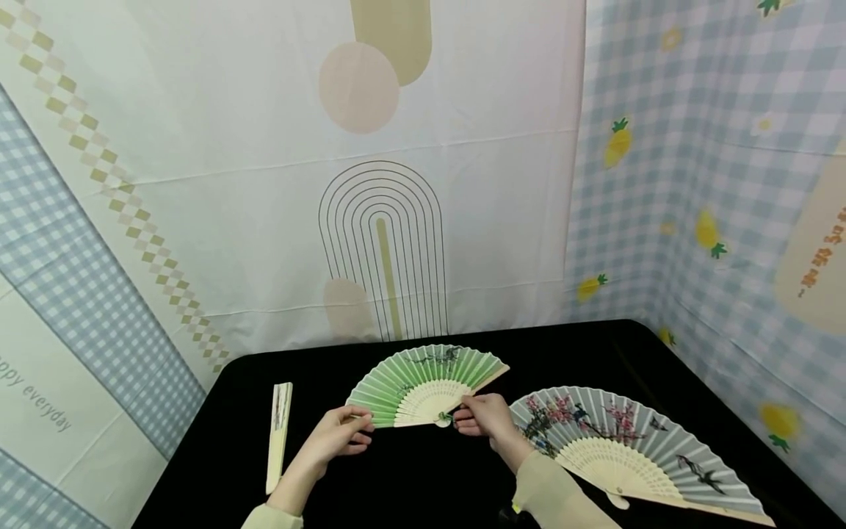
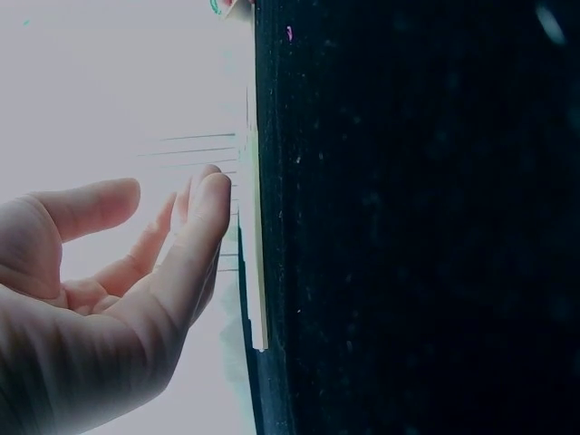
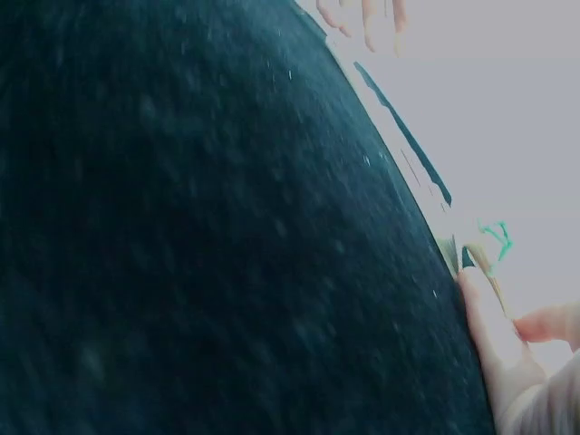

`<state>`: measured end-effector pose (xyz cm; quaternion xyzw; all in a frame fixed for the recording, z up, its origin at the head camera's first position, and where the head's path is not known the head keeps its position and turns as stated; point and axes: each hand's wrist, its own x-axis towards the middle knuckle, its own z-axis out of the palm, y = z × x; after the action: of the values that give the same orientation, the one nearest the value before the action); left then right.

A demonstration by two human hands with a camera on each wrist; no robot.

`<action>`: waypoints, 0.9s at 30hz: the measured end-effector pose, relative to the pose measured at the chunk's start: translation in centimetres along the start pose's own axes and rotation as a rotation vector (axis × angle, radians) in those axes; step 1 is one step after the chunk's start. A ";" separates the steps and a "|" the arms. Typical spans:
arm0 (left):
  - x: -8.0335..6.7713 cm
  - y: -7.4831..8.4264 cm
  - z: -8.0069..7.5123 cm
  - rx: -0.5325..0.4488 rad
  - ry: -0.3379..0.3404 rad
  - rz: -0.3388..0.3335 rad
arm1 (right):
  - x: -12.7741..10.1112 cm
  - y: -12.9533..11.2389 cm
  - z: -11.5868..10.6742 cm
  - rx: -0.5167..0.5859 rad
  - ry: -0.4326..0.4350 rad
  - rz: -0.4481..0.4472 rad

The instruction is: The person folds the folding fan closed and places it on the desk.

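Note:
A green folding fan (image 1: 423, 389) lies spread on the black table, with pale slats, a dark printed branch and a small green cord at its pivot. My right hand (image 1: 485, 420) pinches its right outer stick close to the pivot; in the right wrist view the thumb and a finger (image 3: 485, 317) meet about that stick. Beside the fan's left end is my left hand (image 1: 340, 433). In the left wrist view its thumb (image 2: 95, 207) stands apart from the loosely bent fingers, with nothing between them. Whether those fingertips touch the fan's edge, I cannot tell.
A larger grey folding fan (image 1: 634, 433) with pink blossoms and birds lies spread at the right, partly behind my right forearm. To the left lies a folded pale fan (image 1: 278, 437). Printed cloth (image 1: 264, 242) hangs behind the black table (image 1: 396, 485).

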<state>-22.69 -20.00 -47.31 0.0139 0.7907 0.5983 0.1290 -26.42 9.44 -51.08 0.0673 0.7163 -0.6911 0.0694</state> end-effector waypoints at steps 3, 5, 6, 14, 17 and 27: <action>0.0 0.0 0.0 -0.005 -0.002 -0.007 | 0.0 0.1 0.3 0.038 -0.005 0.008; -0.1 0.1 0.1 -0.008 -0.003 -0.006 | 0.0 0.0 0.4 0.050 -0.010 0.015; -0.1 0.1 0.1 -0.009 -0.001 -0.006 | 0.0 0.0 0.4 0.055 -0.015 0.016; 0.0 0.2 0.2 -0.019 0.004 -0.012 | -0.4 -0.5 0.9 -0.003 -0.058 -0.020; 0.1 0.2 0.3 -0.021 0.006 -0.008 | -0.5 -0.6 1.1 0.006 -0.079 -0.042; 0.3 0.4 0.7 -0.040 -0.016 -0.002 | -0.3 -0.7 1.5 0.102 -0.159 -0.103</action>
<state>-22.91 -19.12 -47.16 0.0152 0.7775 0.6138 0.1363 -26.22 7.91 -50.41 -0.0209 0.6749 -0.7325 0.0869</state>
